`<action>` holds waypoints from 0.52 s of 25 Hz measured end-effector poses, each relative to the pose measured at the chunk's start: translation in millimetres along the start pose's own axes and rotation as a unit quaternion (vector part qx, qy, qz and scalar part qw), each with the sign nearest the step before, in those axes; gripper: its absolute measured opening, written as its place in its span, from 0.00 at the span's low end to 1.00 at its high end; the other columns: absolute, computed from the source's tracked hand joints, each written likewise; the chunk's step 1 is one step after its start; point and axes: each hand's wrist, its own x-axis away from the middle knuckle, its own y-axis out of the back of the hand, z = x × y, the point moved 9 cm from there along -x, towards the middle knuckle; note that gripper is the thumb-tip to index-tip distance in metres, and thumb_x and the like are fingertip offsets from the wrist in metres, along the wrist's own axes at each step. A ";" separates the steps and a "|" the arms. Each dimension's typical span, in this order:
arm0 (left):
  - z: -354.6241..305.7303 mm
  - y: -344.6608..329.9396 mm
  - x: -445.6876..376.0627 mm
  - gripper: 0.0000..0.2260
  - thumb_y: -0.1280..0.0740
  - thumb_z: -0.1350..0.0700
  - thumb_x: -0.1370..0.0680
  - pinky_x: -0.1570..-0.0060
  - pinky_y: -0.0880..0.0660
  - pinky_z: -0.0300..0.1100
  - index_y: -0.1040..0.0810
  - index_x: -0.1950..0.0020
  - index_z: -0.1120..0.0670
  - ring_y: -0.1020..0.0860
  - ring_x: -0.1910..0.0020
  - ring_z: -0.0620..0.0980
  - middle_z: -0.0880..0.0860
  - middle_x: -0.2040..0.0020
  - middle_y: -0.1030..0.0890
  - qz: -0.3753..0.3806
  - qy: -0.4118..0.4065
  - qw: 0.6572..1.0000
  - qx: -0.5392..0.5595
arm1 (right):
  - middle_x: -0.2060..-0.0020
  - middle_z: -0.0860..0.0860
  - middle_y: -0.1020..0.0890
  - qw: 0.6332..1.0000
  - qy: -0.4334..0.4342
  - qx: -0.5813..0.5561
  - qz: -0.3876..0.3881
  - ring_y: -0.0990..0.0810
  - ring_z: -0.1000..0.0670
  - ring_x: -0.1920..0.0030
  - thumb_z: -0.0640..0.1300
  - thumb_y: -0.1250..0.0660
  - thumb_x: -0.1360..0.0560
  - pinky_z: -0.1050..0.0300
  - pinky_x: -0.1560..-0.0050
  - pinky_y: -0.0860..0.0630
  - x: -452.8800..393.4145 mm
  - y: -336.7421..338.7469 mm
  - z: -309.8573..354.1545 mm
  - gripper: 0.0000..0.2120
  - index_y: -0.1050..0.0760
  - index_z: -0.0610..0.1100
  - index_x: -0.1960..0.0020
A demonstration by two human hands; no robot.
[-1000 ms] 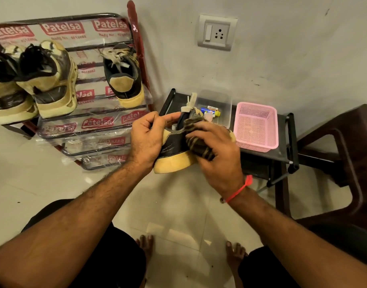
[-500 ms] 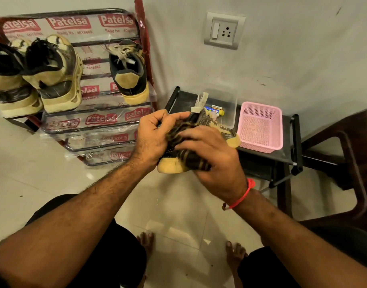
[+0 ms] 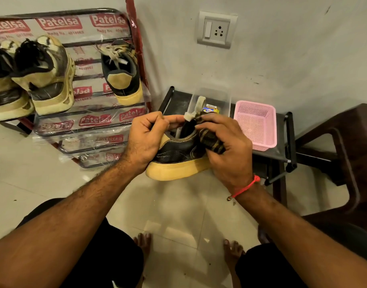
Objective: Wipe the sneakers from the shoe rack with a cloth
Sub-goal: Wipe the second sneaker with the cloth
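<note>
One sneaker (image 3: 178, 154) is in work in the head view; you hold it in the air over the floor, in front of the shoe rack (image 3: 91, 123), with the yellow sole down and the dark side turned to you; your left hand (image 3: 146, 140) has its fingers curled round the heel end and the collar and grips it; your right hand (image 3: 224, 146) grips the striped cloth (image 3: 211, 142), bunched, and presses it on the dark upper near the opening; so I judge the step is the wiping of this shoe's side, and it is not finished, because the sole edge and the toe part are not yet under the cloth; three other shoes (image 3: 43, 75) stand on the upper shelf of the rack, among them the partner shoe (image 3: 124, 77), so the bigger part of the task is left; the next move asks you to keep the heel firm with the left hand, and to draw the cloth along the upper toward the toe, then down on the sole rim; turn the shoe to reach its far side, which is hidden from here; behind your hands, the low black bench (image 3: 178, 100) carries a pink basket (image 3: 255, 123).
</note>
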 end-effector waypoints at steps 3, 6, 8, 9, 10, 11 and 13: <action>6.2 2.2 0.2 0.15 0.42 0.66 0.16 0.51 0.18 0.45 0.29 0.62 0.67 0.14 0.49 0.55 0.58 0.49 0.13 -0.011 0.021 0.999 0.022 | 0.43 0.42 0.18 0.988 0.120 -0.031 0.093 0.22 0.40 0.38 0.31 0.31 0.26 0.40 0.37 0.27 20.3 -33.0 54.0 0.10 0.17 0.36 0.46; 12.3 4.7 -2.3 0.14 0.39 0.61 0.16 0.48 0.18 0.52 0.23 0.60 0.60 0.15 0.48 0.57 0.59 0.49 0.14 -0.029 0.056 0.998 0.030 | 0.42 0.43 0.18 0.973 0.184 0.000 0.136 0.22 0.39 0.38 0.33 0.28 0.26 0.40 0.39 0.27 28.8 -45.8 67.9 0.10 0.17 0.38 0.46; 14.0 7.9 -4.1 0.14 0.37 0.51 0.16 0.48 0.19 0.54 0.18 0.54 0.57 0.16 0.51 0.56 0.59 0.52 0.14 -0.040 0.099 0.994 0.002 | 0.43 0.43 0.18 0.988 0.123 0.000 0.097 0.21 0.41 0.39 0.34 0.31 0.27 0.41 0.39 0.27 13.6 -31.4 43.3 0.10 0.17 0.38 0.47; 14.4 7.1 -4.0 0.17 0.36 0.44 0.18 0.49 0.21 0.54 0.18 0.53 0.56 0.17 0.54 0.55 0.60 0.54 0.16 -0.028 0.129 0.991 -0.024 | 0.43 0.43 0.18 0.995 0.069 -0.011 0.073 0.21 0.42 0.40 0.34 0.32 0.28 0.42 0.38 0.26 5.7 -22.0 24.2 0.11 0.17 0.37 0.47; 15.5 3.4 -3.1 0.22 0.36 0.37 0.21 0.51 0.21 0.55 0.19 0.52 0.57 0.20 0.57 0.55 0.61 0.56 0.18 0.002 0.164 0.985 -0.054 | 0.44 0.44 0.17 0.998 0.015 -0.025 0.053 0.20 0.44 0.41 0.33 0.32 0.30 0.44 0.38 0.26 -0.4 -13.1 4.0 0.12 0.17 0.37 0.48; 16.3 -1.9 -0.3 0.27 0.37 0.33 0.25 0.52 0.20 0.55 0.20 0.51 0.58 0.20 0.58 0.54 0.61 0.56 0.19 0.045 0.200 0.976 -0.079 | 0.45 0.44 0.17 0.998 -0.031 -0.039 0.040 0.20 0.46 0.42 0.31 0.32 0.31 0.46 0.37 0.25 -3.2 -7.7 -13.3 0.13 0.17 0.37 0.48; 16.1 -15.2 9.1 0.28 0.36 0.32 0.28 0.58 0.19 0.52 0.22 0.51 0.59 0.20 0.60 0.50 0.57 0.58 0.19 0.135 0.240 0.956 -0.102 | 0.47 0.46 0.17 0.992 -0.110 -0.055 0.038 0.19 0.49 0.43 0.31 0.32 0.31 0.49 0.38 0.24 0.6 -7.3 -38.0 0.14 0.18 0.38 0.46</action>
